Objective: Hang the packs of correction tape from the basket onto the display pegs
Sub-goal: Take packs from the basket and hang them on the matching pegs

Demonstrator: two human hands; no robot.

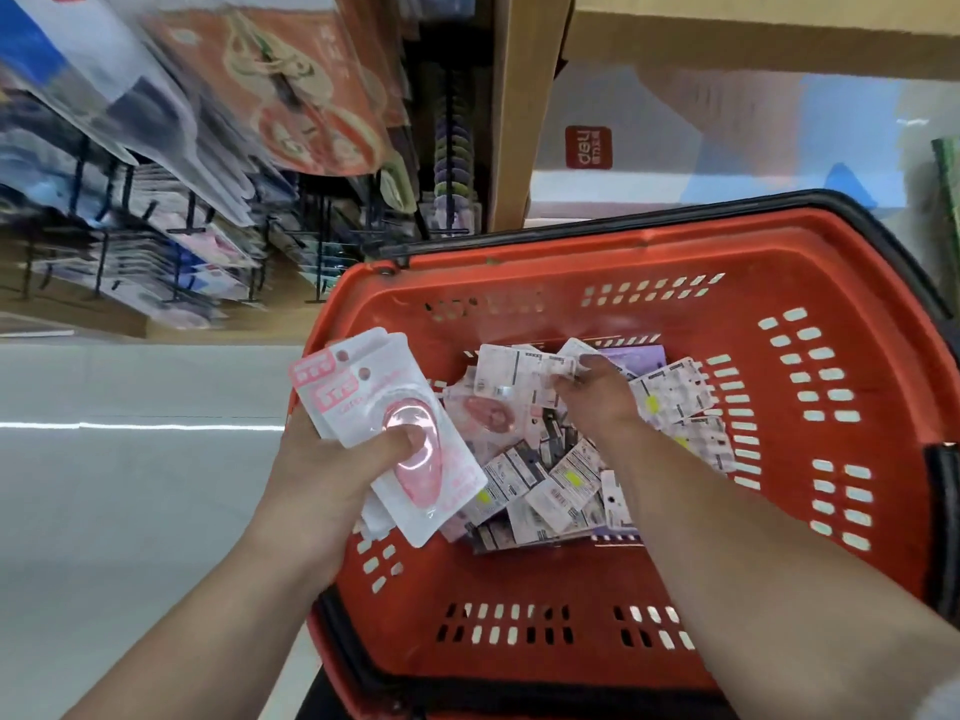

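Left hand (pixel 332 459) grips a stack of pink-and-white blister packs (pixel 384 428), frame centre-left; right hand (pixel 592 392) pinches a pack (pixel 519 374) inside the red plastic basket (pixel 857 511). Packs look light, stiff, slippery; hold by card edges.

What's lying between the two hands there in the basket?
In the head view, a face-up pink pack on the pile lies between left hand and right hand.

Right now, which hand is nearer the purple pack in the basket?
Right. The right hand pinches a pack just beside the purple pack; the left hand holds pink packs over the basket's left rim.
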